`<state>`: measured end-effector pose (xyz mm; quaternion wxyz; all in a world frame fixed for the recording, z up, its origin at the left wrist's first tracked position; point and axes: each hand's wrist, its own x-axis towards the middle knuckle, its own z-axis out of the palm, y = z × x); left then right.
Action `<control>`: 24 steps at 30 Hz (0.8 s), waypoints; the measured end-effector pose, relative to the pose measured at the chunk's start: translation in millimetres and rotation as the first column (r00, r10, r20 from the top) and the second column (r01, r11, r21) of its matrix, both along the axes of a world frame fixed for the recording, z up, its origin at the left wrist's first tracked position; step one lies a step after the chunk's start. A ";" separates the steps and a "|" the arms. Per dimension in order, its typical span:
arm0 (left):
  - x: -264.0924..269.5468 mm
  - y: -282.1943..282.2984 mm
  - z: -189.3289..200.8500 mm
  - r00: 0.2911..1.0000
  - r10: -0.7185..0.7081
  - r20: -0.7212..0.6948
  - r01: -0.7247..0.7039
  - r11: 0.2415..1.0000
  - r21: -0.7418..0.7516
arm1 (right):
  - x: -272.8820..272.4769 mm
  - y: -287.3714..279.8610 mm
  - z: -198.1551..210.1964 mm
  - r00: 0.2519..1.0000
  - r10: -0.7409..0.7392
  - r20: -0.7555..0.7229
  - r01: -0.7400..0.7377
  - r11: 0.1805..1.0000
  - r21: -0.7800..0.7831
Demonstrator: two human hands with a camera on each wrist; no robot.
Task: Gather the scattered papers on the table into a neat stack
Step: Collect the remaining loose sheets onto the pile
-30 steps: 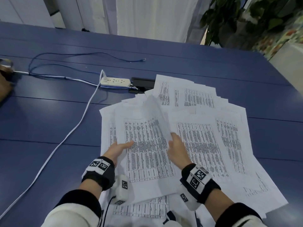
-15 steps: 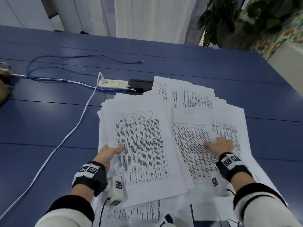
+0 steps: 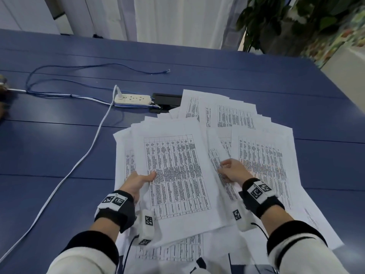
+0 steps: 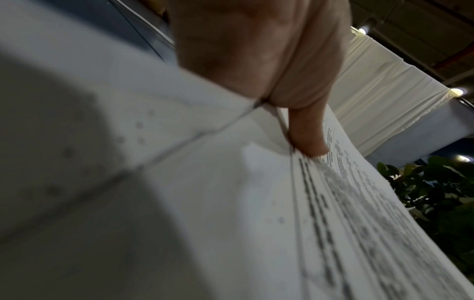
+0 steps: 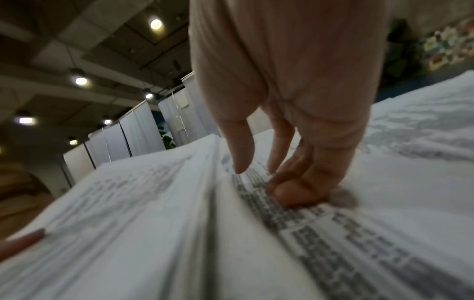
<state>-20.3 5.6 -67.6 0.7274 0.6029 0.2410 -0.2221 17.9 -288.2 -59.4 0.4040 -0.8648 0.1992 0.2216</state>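
My left hand (image 3: 138,181) pinches the left edge of the pile (image 3: 177,175), thumb on top and the other fingers hidden beneath. My right hand (image 3: 233,172) rests curled fingers (image 5: 295,190) on a loose sheet (image 3: 262,163) just right of the pile, grasping nothing that I can see. To do this well I'd pin the pile and drag that sheet leftward under light pressure, then square edges. The papers (image 3: 227,115) lie spread on the worktop (image 3: 59,155), long axes mostly running away from me, the far ones fanned askew.
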 end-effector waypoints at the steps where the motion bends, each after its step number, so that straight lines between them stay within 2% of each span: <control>1: -0.7 -0.7 -0.2 1.000 -0.009 -0.007 0.009 1.000 -0.004 | -1.0 1.3 -2.8 0.999 -0.032 0.029 0.032 0.999 -0.018; 2: -0.1 -0.2 -3.4 1.000 -0.016 -0.020 0.016 1.000 -0.003 | -2.0 1.0 -4.3 0.995 -0.052 0.080 0.062 0.991 -0.118; 4: 0.7 2.2 -10.2 0.999 -0.016 -0.043 0.016 1.000 -0.002 | -6.0 -3.6 -8.6 0.993 -0.005 0.119 0.051 0.920 -0.389; 6: 0.7 2.6 -12.2 0.998 -0.013 -0.063 0.014 1.000 0.007 | -11.7 -4.4 -10.0 0.994 0.048 0.098 0.007 0.869 -0.495; 8: 2.0 0.7 -15.2 0.997 -0.009 -0.082 0.010 1.000 0.009 | -12.2 -2.6 -9.7 0.997 0.057 0.053 -0.028 0.894 -0.446; 14: -2.0 -15.1 -0.7 0.995 0.066 -0.075 -0.065 0.998 0.019 | -20.1 17.9 -1.7 0.999 0.025 0.047 -0.016 0.980 -0.198; 19: 0.6 -14.2 -7.5 0.990 0.055 -0.129 -0.050 0.998 0.040 | -28.5 27.7 -0.3 0.990 -0.094 0.107 0.099 0.994 -0.041; 24: -0.4 -17.7 -4.8 0.995 -0.025 -0.092 0.031 0.998 0.060 | -32.4 29.0 0.2 0.978 -0.164 0.126 0.153 0.984 0.092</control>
